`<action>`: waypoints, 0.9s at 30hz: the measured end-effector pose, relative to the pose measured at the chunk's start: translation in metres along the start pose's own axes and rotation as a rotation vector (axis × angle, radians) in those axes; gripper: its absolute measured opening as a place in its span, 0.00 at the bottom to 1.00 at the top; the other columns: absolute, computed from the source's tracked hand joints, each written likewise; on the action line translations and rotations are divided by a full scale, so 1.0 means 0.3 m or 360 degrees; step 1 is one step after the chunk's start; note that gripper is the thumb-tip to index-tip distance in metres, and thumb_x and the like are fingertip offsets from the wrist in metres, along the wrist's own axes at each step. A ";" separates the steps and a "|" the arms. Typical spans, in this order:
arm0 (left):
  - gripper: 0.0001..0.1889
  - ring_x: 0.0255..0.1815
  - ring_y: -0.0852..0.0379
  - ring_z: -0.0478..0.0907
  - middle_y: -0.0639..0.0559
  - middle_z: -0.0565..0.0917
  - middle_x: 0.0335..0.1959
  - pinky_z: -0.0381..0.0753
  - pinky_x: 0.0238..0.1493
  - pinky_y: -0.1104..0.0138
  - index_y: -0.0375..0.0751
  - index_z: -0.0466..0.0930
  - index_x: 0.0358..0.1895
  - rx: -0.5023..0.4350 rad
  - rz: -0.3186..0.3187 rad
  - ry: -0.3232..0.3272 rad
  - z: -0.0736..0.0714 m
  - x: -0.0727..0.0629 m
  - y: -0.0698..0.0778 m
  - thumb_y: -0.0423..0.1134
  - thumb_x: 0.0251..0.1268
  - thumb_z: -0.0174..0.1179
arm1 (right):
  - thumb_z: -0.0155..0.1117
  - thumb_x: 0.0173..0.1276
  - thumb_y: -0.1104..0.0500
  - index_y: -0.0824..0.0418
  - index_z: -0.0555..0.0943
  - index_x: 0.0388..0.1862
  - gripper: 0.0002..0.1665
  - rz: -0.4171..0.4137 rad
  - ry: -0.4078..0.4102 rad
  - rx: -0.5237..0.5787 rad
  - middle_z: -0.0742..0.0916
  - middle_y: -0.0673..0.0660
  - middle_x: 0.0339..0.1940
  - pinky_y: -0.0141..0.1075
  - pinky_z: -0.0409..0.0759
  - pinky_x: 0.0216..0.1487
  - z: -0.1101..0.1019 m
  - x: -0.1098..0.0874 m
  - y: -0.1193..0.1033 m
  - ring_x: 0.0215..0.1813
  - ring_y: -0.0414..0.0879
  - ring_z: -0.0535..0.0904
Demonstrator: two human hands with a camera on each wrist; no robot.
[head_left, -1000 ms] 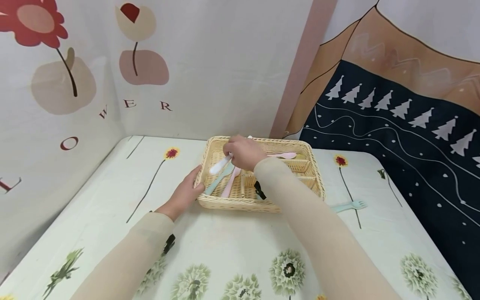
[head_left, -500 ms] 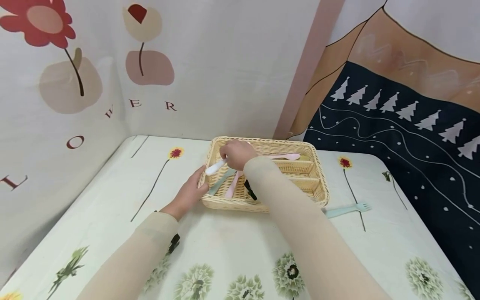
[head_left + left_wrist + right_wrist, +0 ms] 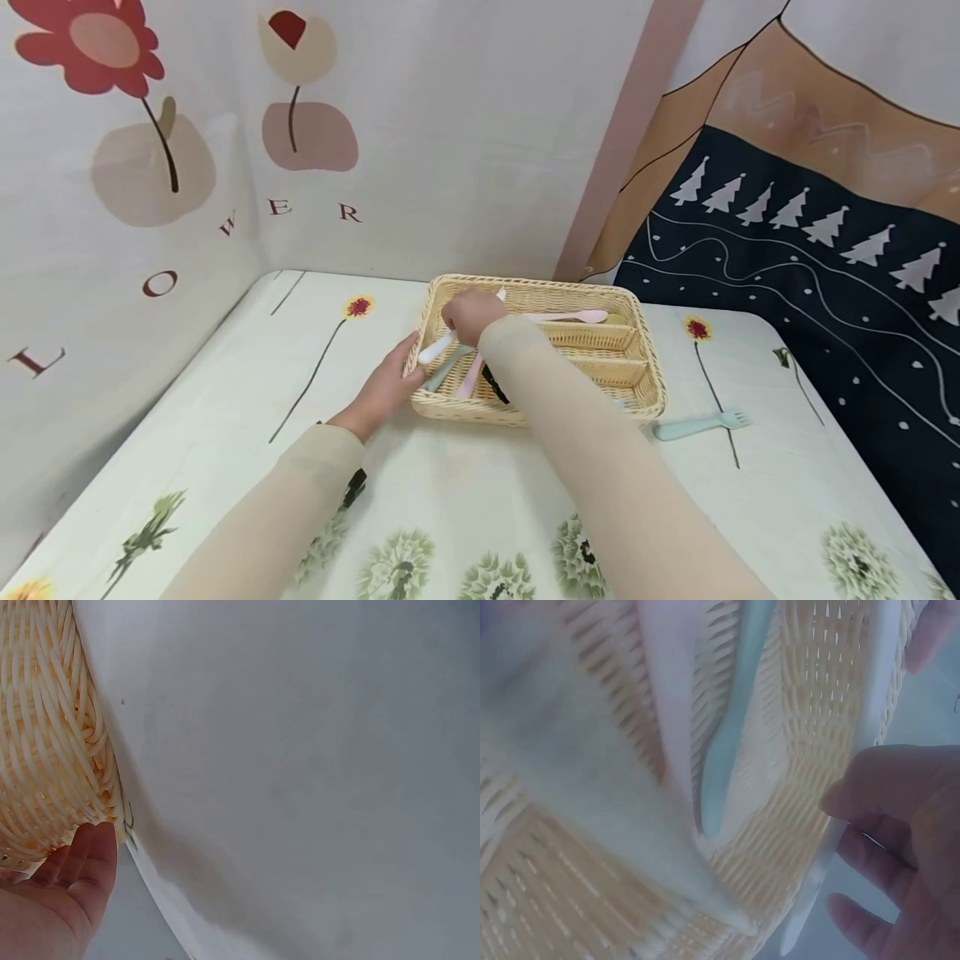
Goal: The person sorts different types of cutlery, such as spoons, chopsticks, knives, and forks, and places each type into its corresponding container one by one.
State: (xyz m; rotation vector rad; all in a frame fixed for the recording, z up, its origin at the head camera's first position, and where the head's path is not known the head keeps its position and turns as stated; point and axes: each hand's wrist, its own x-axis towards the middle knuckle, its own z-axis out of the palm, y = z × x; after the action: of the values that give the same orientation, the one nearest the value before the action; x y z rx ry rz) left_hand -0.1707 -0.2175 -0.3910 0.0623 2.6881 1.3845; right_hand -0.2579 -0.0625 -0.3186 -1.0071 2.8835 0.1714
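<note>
A wicker basket with dividers [image 3: 525,410] stands toward the back of the table. My left hand [image 3: 386,387] holds its left side near the front corner; in the left wrist view its fingers [image 3: 96,859] lie against the outer weave. Over the left compartment, my right hand [image 3: 474,315] pinches a white knife [image 3: 437,347] by its middle, with both ends sticking out. Below it in that compartment lie a mint-green utensil [image 3: 724,761] and a pink utensil [image 3: 470,379]. A pink spoon [image 3: 592,317] lies in the back compartment.
A mint-green fork [image 3: 697,427] lies on the flowered tablecloth [image 3: 450,500], right of the basket. Another pale blue-green piece [image 3: 618,403] shows inside the basket's front right. Hanging cloths stand behind the table.
My right hand, holding the white knife, has shifted slightly left relative to the basket. My left hand stays at the basket's side. The whole head view has drifted slightly.
</note>
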 end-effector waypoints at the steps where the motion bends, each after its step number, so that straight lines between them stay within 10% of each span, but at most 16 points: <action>1: 0.37 0.77 0.40 0.47 0.37 0.50 0.77 0.48 0.74 0.51 0.37 0.43 0.77 0.0005 0.0002 0.0003 0.001 0.000 -0.001 0.38 0.67 0.45 | 0.64 0.66 0.62 0.51 0.83 0.35 0.06 -0.0008 -0.0008 -0.0007 0.85 0.47 0.37 0.36 0.78 0.38 0.001 0.002 -0.003 0.36 0.41 0.76; 27: 0.38 0.76 0.42 0.50 0.40 0.52 0.77 0.50 0.74 0.52 0.39 0.44 0.78 -0.0003 0.0003 0.0027 0.003 -0.019 0.010 0.39 0.65 0.47 | 0.60 0.64 0.67 0.50 0.79 0.31 0.11 -0.0066 -0.0367 0.0075 0.80 0.45 0.33 0.32 0.70 0.34 0.014 0.027 -0.045 0.35 0.40 0.71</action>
State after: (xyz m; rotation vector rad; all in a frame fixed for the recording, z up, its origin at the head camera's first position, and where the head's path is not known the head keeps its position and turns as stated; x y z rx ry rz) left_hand -0.1649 -0.2155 -0.3886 0.0527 2.7012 1.3945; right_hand -0.2555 -0.0774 -0.3248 -0.9688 2.6447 0.2016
